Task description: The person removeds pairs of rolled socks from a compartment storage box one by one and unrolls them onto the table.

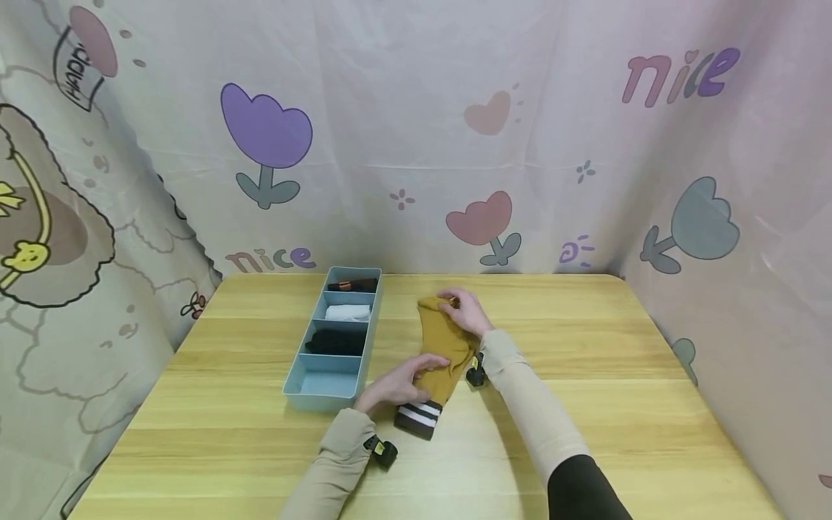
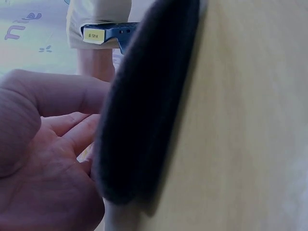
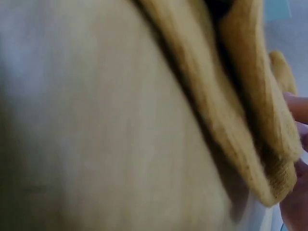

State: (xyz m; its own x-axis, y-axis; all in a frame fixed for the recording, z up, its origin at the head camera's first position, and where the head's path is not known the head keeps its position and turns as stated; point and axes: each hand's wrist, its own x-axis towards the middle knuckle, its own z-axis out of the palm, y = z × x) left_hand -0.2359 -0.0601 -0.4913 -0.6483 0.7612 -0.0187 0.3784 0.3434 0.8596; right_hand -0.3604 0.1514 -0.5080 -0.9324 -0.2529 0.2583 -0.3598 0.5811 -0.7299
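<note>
the mustard sock lies lengthwise on the worktop, just right of the blue tray, its striped cuff toward the person, probably so both ends are within easy reach. the right hand pinches the far end between thumb and fingers, seemingly to control that edge. the left hand, fingers loosely spread and closed round nothing, rests on the sock just above the cuff, likely to steady the cloth. dividers separate the dark bundle, white bundle and black bundle, presumably to prevent mixing.
</note>
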